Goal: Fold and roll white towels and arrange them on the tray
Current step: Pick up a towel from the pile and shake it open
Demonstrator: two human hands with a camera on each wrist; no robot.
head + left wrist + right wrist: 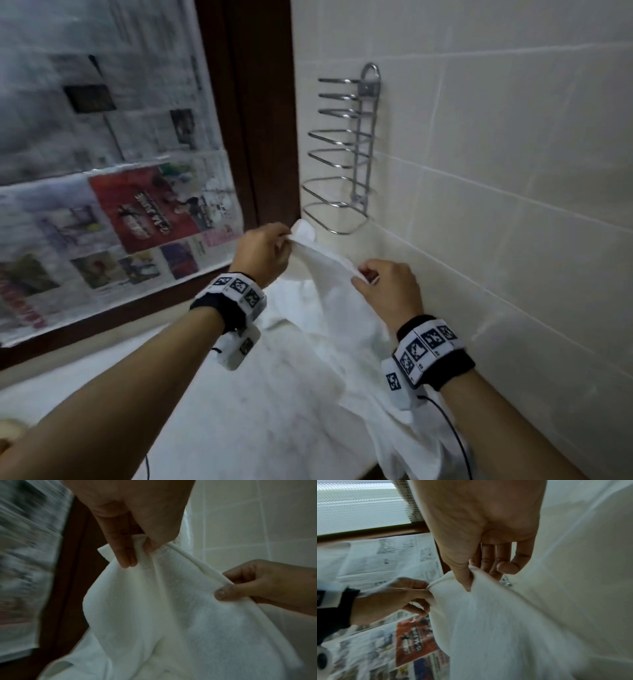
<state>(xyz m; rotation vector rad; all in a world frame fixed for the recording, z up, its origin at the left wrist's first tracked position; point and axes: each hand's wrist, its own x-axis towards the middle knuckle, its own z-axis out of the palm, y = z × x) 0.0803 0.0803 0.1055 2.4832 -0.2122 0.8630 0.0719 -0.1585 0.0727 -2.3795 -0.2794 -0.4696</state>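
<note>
Left hand (262, 251): fingers pinch the towel (342, 329) at its top edge.
Right hand (388, 289): fingers pinch the same edge.
Towel: hangs onto the counter (239, 411).

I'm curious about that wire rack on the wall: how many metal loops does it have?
7. The chrome wire loops are stacked one above another on the tiled wall, above the hands; none holds a towel.

Head view above; wrist views close.
</note>
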